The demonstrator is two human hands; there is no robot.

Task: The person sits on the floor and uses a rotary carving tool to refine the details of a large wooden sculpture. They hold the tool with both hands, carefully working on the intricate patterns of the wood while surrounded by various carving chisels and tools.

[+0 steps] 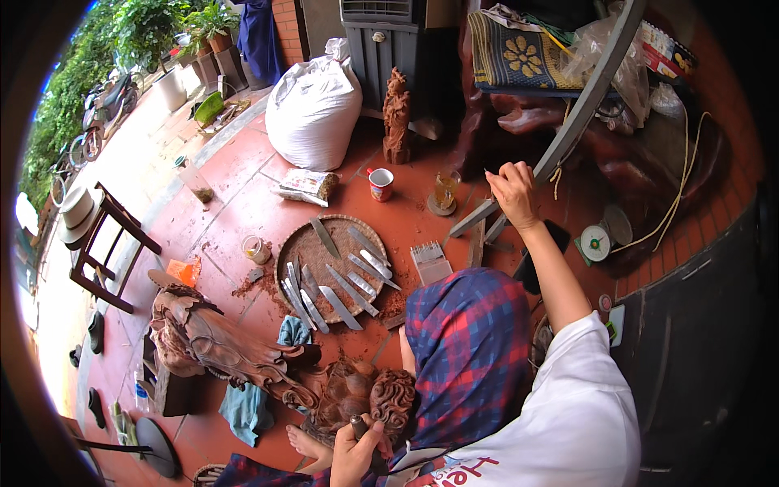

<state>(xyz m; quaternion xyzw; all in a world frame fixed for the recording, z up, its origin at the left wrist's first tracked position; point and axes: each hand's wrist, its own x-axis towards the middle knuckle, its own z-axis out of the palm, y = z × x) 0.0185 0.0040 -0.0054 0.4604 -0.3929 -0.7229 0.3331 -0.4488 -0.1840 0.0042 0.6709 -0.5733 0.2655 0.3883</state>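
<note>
A dark reddish-brown wood carving (pixel 235 337) lies on its side by my bare foot, its curled, deeply cut end (pixel 393 402) nearest me. At that end my left hand (pixel 355 454) is closed round a tool with a rounded brown handle (pixel 358 424); its working end is hidden. My right hand (pixel 513 193) is raised to the far right, in front of a slanting grey bar (pixel 588 101). Its fingers are curled in a pinch, and what they hold, if anything, I cannot make out. Plaid cloth (pixel 466 349) covers my bent knee between the two hands.
A round woven tray (pixel 286 243) holds several metal blades. Around it are a red-and-white cup (pixel 380 185), a glass jar (pixel 256 250), a box of small bits (pixel 430 264) and blue rags (pixel 246 412). Farther off stand a white sack (pixel 315 109), a carved figure (pixel 396 118) and a dial scale (pixel 596 243).
</note>
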